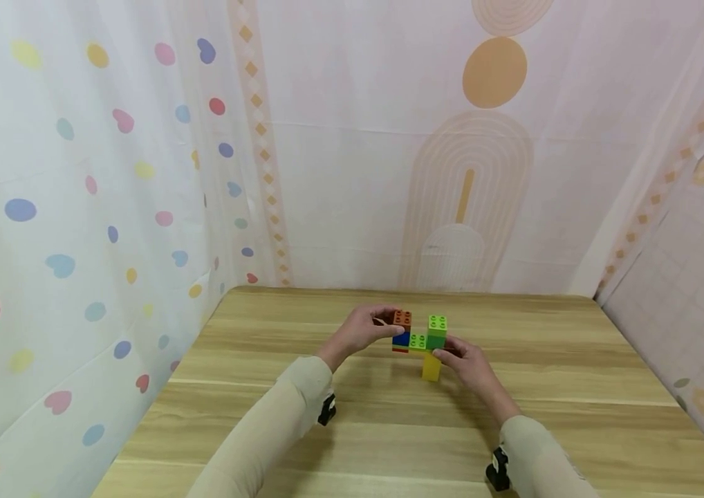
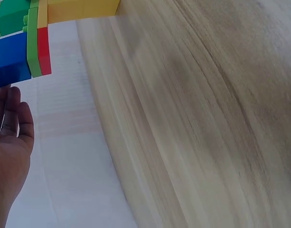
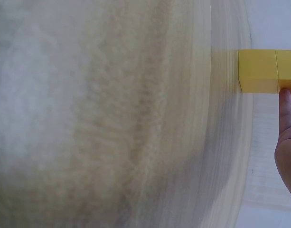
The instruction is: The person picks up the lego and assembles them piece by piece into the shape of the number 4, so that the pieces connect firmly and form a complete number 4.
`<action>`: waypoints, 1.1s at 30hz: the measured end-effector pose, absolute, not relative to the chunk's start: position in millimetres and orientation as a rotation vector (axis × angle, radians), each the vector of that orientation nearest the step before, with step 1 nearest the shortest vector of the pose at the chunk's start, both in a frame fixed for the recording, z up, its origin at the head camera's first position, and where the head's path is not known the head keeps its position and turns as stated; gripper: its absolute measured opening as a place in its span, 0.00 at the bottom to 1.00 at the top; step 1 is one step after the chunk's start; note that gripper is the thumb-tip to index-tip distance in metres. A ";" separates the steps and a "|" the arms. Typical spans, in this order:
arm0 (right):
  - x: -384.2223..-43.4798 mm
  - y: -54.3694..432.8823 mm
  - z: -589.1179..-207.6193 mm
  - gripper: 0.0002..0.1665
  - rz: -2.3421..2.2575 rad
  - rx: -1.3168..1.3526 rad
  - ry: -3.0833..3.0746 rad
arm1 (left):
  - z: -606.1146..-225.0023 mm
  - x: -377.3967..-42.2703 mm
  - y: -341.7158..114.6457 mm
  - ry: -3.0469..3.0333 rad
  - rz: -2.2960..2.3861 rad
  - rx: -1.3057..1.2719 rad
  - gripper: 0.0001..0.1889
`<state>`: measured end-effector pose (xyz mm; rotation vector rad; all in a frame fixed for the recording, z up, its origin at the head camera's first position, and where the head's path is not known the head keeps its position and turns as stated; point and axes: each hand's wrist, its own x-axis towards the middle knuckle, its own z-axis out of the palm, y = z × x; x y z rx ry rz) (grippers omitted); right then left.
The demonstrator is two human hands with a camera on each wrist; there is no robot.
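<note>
A structure of toy building bricks stands between the two hands. Its right side has a light green brick (image 1: 437,324) over a darker green brick (image 1: 436,342), with yellow bricks (image 1: 431,368) beneath as a column. A light green plate (image 1: 418,341) reaches left to a blue brick (image 1: 400,339) topped by a brown brick (image 1: 402,319); a red piece (image 2: 43,52) lies under that end. My left hand (image 1: 361,330) pinches the brown and blue stack between thumb and fingers. With thumb in front, my right hand (image 1: 471,364) grips the right side around the green and yellow bricks.
The bricks stand on a wooden table (image 1: 252,415). Patterned curtains (image 1: 352,207) hang behind it and along both sides. Each sleeve has a black wrist device (image 1: 327,409) at its cuff.
</note>
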<state>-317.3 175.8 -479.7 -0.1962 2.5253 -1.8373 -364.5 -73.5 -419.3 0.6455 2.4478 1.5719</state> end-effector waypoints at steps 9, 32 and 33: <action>-317.4 176.7 -479.5 0.28 -1.845 -0.199 2.524 | -419.5 -364.5 -72.9 2.468 1.543 0.682 0.23; -317.7 176.0 -478.9 0.28 -1.838 -0.178 2.504 | -415.5 -364.3 -72.8 2.533 1.400 0.788 0.15; -317.9 176.1 -479.0 0.28 -1.835 -0.177 2.507 | -415.2 -364.1 -72.8 2.530 1.401 0.787 0.15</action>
